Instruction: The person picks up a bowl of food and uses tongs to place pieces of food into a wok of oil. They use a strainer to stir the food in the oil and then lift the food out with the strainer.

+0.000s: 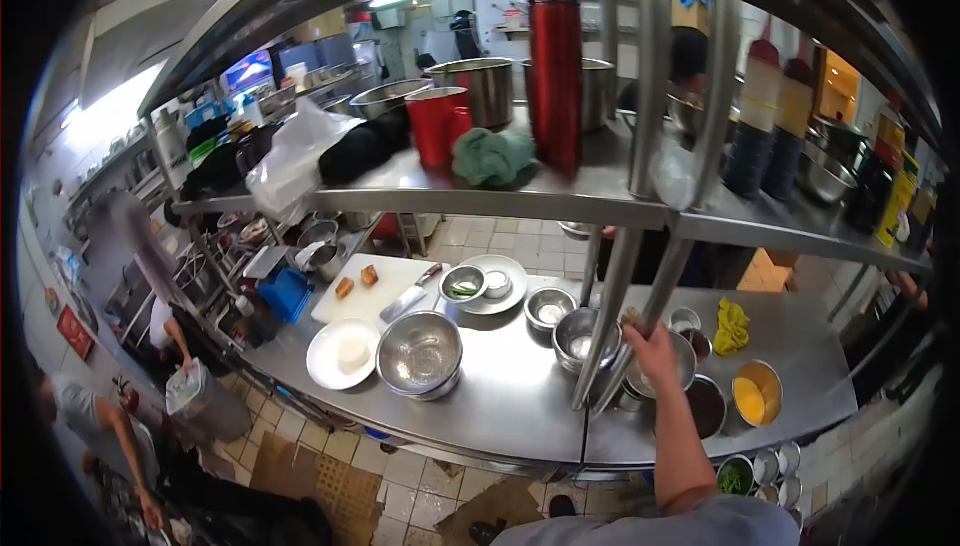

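Note:
My right hand [655,354] reaches over the steel counter, just beside the slanted shelf posts. Its fingers are drawn together around something small and brownish that I cannot make out. Beneath the hand is a metal bowl [688,364], partly covered by my wrist. A steel mixing bowl [578,338] stands to the left behind the posts, with a smaller bowl [550,308] beyond it. Right of my forearm are a pot of dark contents [706,406] and a steel container of yellow liquid [757,396]. My left hand is outside the view.
Left on the counter are a large bowl [420,351], a plate with a pale round piece [343,354], a cutting board [368,281] and a knife [408,298]. A yellow cloth [732,326] lies at right. The overhead shelf [450,202] and its posts obstruct reaching. Co-workers [105,426] are at left.

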A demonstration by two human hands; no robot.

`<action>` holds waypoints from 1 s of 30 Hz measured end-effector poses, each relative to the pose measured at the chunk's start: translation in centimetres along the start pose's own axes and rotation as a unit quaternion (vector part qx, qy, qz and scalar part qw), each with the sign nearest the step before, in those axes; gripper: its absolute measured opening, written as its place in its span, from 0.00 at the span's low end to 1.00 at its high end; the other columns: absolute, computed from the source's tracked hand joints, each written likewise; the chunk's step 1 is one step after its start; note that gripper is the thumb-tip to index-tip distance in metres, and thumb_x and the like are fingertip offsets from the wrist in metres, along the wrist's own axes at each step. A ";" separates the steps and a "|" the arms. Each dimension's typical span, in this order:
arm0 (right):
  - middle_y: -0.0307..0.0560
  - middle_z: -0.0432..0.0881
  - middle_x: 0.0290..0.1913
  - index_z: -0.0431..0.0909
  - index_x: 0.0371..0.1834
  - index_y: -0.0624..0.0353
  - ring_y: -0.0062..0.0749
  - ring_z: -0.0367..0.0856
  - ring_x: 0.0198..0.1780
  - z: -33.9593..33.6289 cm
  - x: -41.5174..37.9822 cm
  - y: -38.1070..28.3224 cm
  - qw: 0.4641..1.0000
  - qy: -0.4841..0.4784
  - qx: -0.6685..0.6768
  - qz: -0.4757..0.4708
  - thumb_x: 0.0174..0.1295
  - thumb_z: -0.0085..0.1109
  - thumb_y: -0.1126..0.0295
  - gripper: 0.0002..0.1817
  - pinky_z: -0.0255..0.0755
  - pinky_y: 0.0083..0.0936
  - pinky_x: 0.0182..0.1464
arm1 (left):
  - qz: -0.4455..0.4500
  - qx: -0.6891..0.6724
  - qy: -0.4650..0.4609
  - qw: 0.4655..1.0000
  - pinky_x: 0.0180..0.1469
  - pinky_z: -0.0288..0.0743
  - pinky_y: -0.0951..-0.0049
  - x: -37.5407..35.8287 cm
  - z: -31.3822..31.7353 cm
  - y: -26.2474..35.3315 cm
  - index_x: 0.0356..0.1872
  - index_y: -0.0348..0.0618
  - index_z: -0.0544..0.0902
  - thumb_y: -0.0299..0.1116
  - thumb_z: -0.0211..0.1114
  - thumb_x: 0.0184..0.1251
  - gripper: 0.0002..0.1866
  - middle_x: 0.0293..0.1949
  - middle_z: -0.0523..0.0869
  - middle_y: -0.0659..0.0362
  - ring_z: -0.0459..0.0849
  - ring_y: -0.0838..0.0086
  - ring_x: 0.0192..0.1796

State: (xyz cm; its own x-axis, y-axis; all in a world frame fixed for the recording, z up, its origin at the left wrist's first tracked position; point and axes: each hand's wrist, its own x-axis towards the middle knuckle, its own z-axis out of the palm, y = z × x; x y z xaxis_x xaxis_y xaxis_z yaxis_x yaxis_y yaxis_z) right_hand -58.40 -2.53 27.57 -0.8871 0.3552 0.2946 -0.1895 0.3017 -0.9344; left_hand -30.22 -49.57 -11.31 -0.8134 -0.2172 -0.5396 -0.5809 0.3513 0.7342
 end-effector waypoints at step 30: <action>0.33 0.61 0.13 0.67 0.27 0.59 0.14 0.58 0.15 1.8 4.2 -3.0 0.983 0.024 0.168 -0.070 0.58 0.55 0.67 0.10 0.53 0.15 0.19 | 0.008 -0.048 -0.098 0.994 0.30 0.73 0.73 1.2 5.9 9.2 0.35 0.40 0.78 0.32 0.57 0.53 0.10 0.29 0.80 0.58 0.77 0.75 0.28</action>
State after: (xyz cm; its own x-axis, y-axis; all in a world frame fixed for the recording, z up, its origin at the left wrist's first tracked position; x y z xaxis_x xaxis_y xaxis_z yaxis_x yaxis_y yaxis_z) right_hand -62.32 -3.53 31.20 -0.8231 0.3741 0.4273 -0.4444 0.0444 -0.8947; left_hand -36.39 -41.24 -7.61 -0.8061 -0.0268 -0.5912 -0.5764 0.2619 0.7740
